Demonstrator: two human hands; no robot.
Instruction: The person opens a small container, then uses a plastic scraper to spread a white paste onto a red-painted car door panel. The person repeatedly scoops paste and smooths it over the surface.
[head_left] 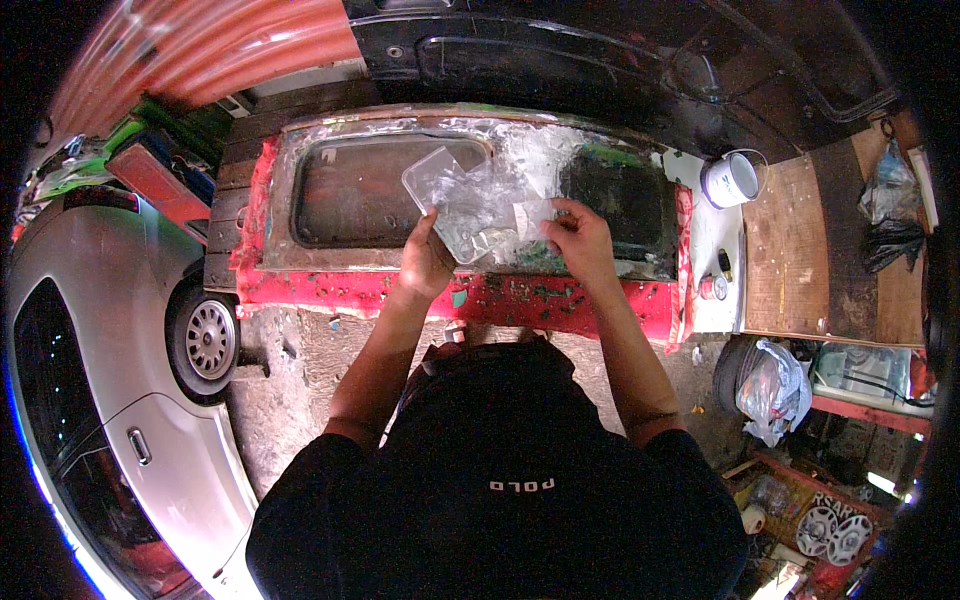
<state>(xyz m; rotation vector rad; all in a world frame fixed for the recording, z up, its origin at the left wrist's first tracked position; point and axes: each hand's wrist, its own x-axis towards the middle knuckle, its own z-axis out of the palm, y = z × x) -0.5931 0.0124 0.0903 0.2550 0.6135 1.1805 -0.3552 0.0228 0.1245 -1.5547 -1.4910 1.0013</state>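
Observation:
My left hand [428,264] grips the near left edge of a clear plastic sheet with rounded corners [432,180], tilted over the work surface. Pale smears and flakes cover part of the sheet. At its right side, the fingers of my right hand [582,240] are closed on a small flat whitish piece [527,219]; its kind is not clear. Below both hands lies a vehicle panel [282,215] with a recessed window-shaped area, patchy with white filler and bare metal. Where the sheet ends and the panel's smears begin is hard to make out.
A red cloth [350,291], speckled with paint chips, lies under the panel. To the right stand a white bucket [731,182], a small can [712,288] and a dark bottle [725,264]. A silver car [120,300] flanks the left; a black vehicle body [600,60] rises behind.

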